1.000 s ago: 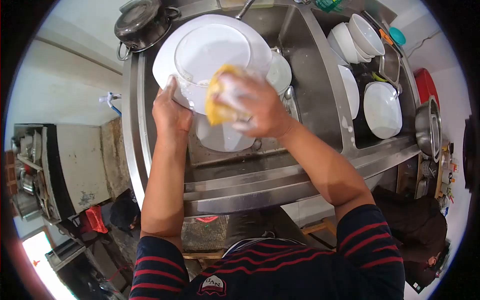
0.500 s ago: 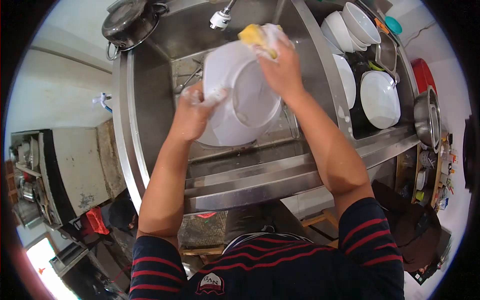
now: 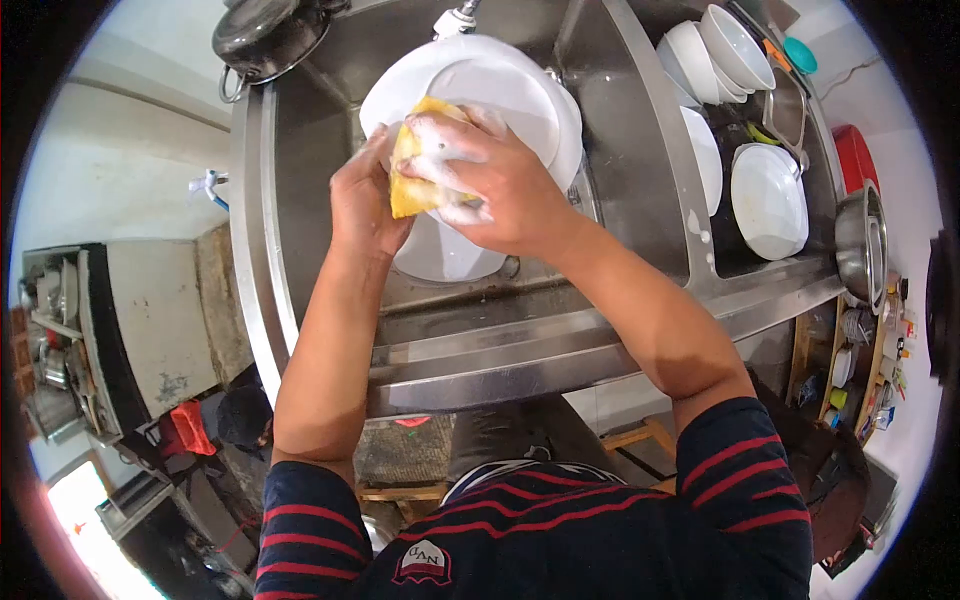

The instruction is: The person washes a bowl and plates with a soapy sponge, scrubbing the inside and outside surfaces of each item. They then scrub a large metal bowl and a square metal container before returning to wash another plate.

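Observation:
A large white plate (image 3: 515, 75) is held over the sink, its underside with the round foot ring facing me. My left hand (image 3: 362, 200) grips the plate at its left edge, the fingers partly hidden behind the sponge. A yellow sponge (image 3: 408, 185), covered in white foam, is pressed on the left part of the plate by my right hand (image 3: 515, 190), whose foamy fingers are wrapped over it. Below my hands more white dish surface (image 3: 450, 262) shows. The faucet (image 3: 455, 22) is just beyond the plate's far rim.
The steel sink (image 3: 315, 190) surrounds the plate. In the right basin stand stacked white bowls (image 3: 725, 55) and a white oval dish (image 3: 768, 205). A dark pot (image 3: 265, 40) sits at the back left corner. Steel bowls (image 3: 860, 245) and a red basin (image 3: 853, 155) are far right.
The sponge and my right hand have moved left and toward me, from the plate's far right edge to its left side. The plate has shifted away from me, closer to the faucet.

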`<state>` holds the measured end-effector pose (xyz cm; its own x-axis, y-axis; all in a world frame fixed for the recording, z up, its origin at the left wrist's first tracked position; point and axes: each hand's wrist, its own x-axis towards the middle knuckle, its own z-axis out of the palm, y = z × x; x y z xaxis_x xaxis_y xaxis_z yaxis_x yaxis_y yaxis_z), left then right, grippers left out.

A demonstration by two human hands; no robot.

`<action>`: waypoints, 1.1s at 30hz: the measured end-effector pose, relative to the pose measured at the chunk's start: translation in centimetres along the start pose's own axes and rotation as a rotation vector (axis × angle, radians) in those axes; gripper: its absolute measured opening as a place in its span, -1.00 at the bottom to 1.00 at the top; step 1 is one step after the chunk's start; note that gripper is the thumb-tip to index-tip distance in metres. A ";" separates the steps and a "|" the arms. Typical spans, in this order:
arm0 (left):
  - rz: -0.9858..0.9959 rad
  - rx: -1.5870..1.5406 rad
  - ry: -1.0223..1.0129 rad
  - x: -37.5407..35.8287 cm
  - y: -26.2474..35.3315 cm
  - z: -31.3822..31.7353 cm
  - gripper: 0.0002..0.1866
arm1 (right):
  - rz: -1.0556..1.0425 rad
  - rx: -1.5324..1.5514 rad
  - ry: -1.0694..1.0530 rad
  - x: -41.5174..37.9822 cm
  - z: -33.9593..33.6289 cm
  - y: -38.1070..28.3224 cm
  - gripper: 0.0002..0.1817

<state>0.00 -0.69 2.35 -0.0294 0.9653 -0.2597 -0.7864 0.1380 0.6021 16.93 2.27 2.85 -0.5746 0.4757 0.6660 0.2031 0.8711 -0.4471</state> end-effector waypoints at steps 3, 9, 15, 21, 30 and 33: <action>0.048 0.075 0.172 0.4 0.2 -0.5 -0.65 | -0.039 0.113 -0.050 -0.2 -0.3 0.1 -0.61; 0.144 0.085 0.314 1.8 2.4 -2.8 -0.62 | -0.105 0.109 -0.125 -0.1 -3.0 0.5 -0.56; 0.195 0.191 0.265 1.2 3.3 -1.9 -0.62 | 0.171 -0.071 0.175 -0.8 -4.0 4.4 -0.56; 0.203 0.308 0.154 0.7 2.1 -1.2 -0.68 | 0.248 -0.135 0.171 -1.2 -1.5 4.5 -0.55; 0.115 0.454 -0.042 -0.4 0.3 0.6 -0.70 | 0.140 -0.133 0.203 -0.7 -2.1 5.6 -0.60; 0.140 0.507 -0.038 -0.6 0.6 0.8 -0.70 | 0.414 -0.167 0.329 -1.3 -2.7 6.6 -0.62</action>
<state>0.07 -0.96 3.49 -0.0829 0.9883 -0.1282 -0.3790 0.0877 0.9212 21.16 7.68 0.62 -0.1476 0.7722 0.6180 0.4976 0.5980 -0.6283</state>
